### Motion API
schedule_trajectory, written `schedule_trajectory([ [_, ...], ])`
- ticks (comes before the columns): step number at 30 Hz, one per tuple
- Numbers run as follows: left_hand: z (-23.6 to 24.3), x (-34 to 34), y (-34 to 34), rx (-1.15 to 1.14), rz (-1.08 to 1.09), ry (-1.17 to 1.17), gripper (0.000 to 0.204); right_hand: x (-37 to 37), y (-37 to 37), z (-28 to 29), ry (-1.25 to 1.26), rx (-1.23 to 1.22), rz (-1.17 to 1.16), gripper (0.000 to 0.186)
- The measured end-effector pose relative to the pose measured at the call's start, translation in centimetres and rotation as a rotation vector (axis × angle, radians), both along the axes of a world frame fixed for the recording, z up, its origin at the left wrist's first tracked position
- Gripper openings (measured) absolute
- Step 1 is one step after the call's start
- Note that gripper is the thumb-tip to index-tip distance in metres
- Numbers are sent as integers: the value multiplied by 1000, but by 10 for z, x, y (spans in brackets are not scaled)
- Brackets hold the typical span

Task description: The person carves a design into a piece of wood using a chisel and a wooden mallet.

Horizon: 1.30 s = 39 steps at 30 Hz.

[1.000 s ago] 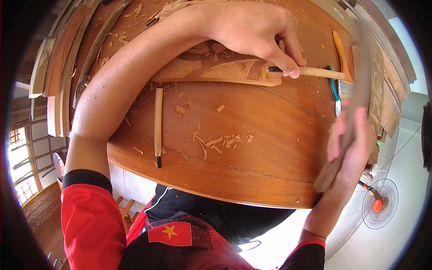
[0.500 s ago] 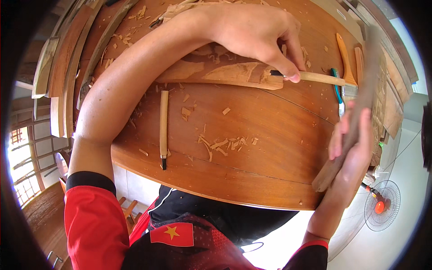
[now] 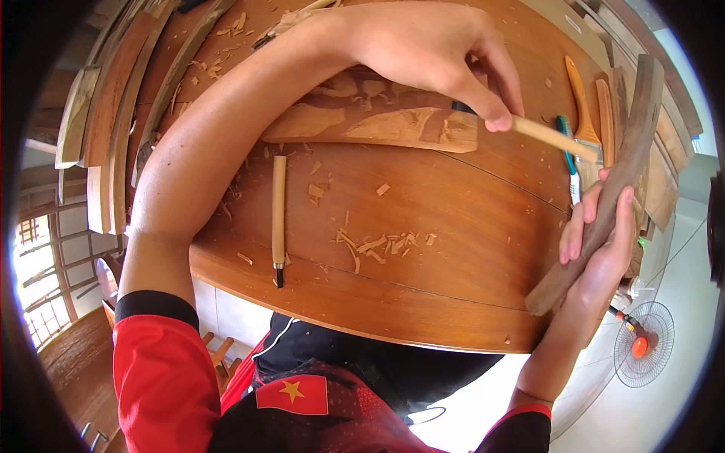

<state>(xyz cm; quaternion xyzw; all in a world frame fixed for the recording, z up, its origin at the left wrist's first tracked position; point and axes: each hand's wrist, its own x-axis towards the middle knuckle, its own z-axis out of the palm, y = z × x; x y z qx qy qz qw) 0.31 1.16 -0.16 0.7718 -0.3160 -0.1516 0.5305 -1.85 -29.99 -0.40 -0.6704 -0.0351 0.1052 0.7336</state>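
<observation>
A wood-carving chisel [image 3: 555,139] with a pale round handle is pinched between the thumb and fingers of my left hand [image 3: 434,57]. Its dark blade lies over the right end of a long carved wooden piece [image 3: 385,127], though my fingers partly hide the tip. My left forearm covers some of that piece. At the right, my right hand [image 3: 600,253] grips a thick brown wooden stick [image 3: 623,177], held slantwise with its upper end leaning right. Between the stick and the chisel's butt end a small gap shows.
A second chisel [image 3: 279,215] lies on the table [image 3: 453,287], blade toward me. Wood shavings [image 3: 377,245] are scattered about. To the right are a paintbrush [image 3: 580,106], a teal-and-white brush [image 3: 566,158] and stacked boards [image 3: 661,170]. More wooden strips [image 3: 113,113] stand at the left.
The stick's top has swung to the right, away from the chisel. The chisel has tilted, its butt end shifting right and toward me, and my left fingers have moved slightly right.
</observation>
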Motion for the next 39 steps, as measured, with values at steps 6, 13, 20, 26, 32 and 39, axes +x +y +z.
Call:
schedule_trajectory([
  [6, -13, 18, 12, -238, -103, 112, 27, -6, 2, -5, -47, -48, 41, 43],
  [13, 66, -32, -2, 316, 304, 226, 20, 1, -3, -6, 9, -60, 98, 43],
  [20, 45, -37, -13, 687, 58, -303, 22, 4, -4, -8, 30, -78, 103, 45],
  [26, 36, -29, -8, 662, 167, -410, 29, 4, -4, -9, 35, -64, 124, 47],
  [32, 37, -20, -12, 255, 333, -200, 27, 3, -3, -9, 39, -70, 122, 48],
  [39, 46, -27, -6, 313, 360, 84, 31, 3, -4, -10, 30, -98, 137, 49],
])
